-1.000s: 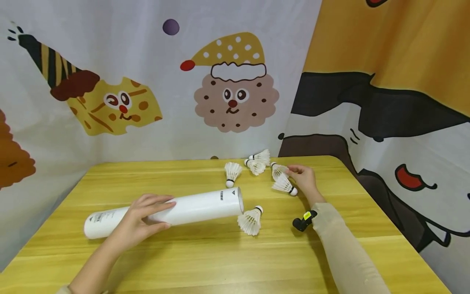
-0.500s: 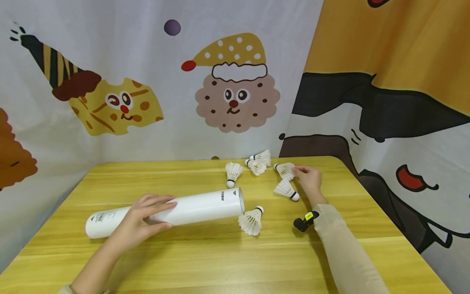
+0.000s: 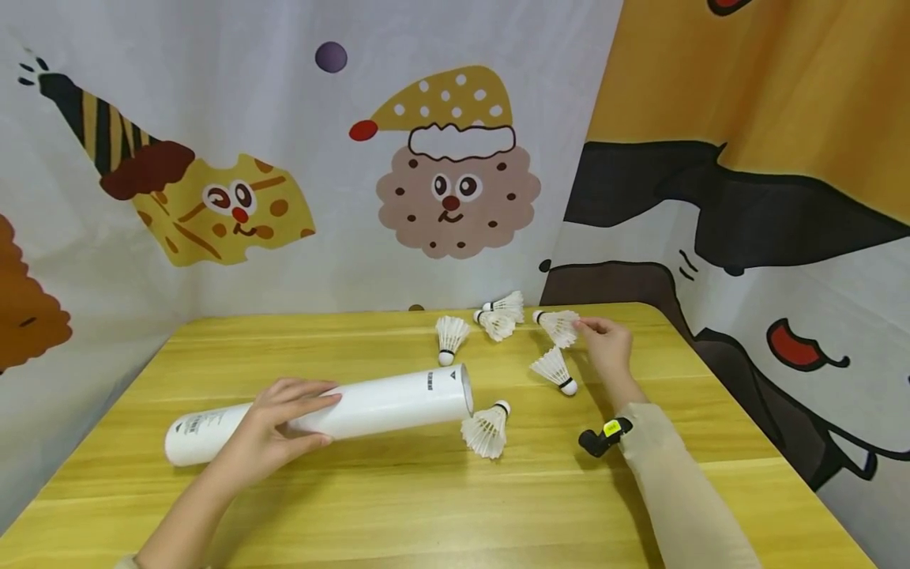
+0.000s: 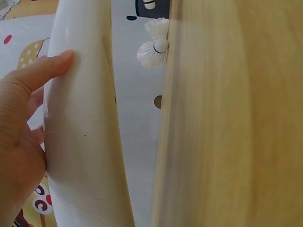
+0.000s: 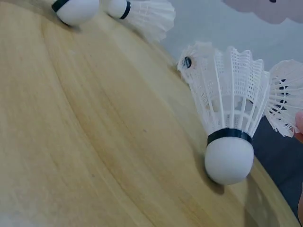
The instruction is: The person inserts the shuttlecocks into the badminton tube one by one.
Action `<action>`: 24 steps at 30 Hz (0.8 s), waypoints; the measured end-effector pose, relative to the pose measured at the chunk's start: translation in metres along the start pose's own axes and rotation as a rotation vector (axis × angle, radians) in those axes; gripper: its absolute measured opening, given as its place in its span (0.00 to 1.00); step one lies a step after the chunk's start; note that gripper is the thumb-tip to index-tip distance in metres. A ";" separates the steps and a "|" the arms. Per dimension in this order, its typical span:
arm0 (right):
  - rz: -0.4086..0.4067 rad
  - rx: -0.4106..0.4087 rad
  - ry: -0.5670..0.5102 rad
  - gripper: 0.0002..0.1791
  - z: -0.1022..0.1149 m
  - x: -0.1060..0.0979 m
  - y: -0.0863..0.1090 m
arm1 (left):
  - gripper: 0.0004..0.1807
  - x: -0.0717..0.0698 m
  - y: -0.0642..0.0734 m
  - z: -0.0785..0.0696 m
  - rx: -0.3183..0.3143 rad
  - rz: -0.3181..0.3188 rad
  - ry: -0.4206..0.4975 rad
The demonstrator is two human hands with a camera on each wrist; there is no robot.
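Observation:
My left hand [image 3: 273,423] grips a long white shuttlecock tube [image 3: 398,405] around its middle, the tube lying slantwise with its right end higher in the head view. That same tube [image 4: 85,127] fills much of the left wrist view, thumb across it. At the far right of the table, my right hand [image 3: 607,348] pinches the feathered skirt of a shuttlecock [image 3: 560,326], whose cork points left. In the right wrist view, only a fingertip shows at the skirt of this shuttlecock [image 5: 284,101]. Closer to me sits another shuttlecock [image 3: 554,370], cork toward the lower right.
By the tube's right end lies a shuttlecock [image 3: 486,431]. One more shuttlecock [image 3: 450,338] rests behind the tube, and two overlapping shuttlecocks [image 3: 501,316] are at the back edge of the wooden table [image 3: 398,506]. A printed curtain [image 3: 284,79] hangs behind.
My right hand has moved right, drawing the pinched shuttlecock away from the one in front of it, which has turned slightly. The left hand and tube stay in place.

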State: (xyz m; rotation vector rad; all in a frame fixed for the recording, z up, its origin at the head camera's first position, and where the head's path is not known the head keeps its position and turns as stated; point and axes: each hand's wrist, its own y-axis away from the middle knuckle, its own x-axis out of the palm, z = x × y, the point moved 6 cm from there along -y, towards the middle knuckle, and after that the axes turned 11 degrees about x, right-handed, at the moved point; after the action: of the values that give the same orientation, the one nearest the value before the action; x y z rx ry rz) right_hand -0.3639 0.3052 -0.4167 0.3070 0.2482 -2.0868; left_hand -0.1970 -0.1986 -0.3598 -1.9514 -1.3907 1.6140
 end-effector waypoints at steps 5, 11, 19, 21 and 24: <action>-0.008 -0.022 -0.014 0.16 0.007 -0.006 0.005 | 0.34 0.000 0.000 -0.001 -0.010 -0.010 -0.019; 0.002 -0.037 -0.042 0.16 0.014 -0.011 0.012 | 0.35 0.000 0.000 -0.002 -0.017 -0.012 -0.020; 0.034 -0.117 -0.085 0.15 0.030 -0.011 0.032 | 0.35 0.000 -0.001 -0.002 -0.011 -0.009 -0.014; 0.050 -0.144 -0.102 0.15 0.035 -0.010 0.040 | 0.35 0.000 -0.001 -0.003 -0.004 -0.011 -0.016; 0.073 -0.170 -0.125 0.14 0.040 -0.009 0.048 | 0.35 0.000 -0.001 -0.003 -0.006 -0.009 -0.022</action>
State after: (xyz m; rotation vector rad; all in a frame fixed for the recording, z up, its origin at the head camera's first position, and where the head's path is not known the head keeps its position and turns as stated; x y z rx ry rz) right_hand -0.3226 0.2761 -0.3787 0.0820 0.3320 -1.9888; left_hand -0.1950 -0.1967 -0.3581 -1.9333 -1.4121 1.6344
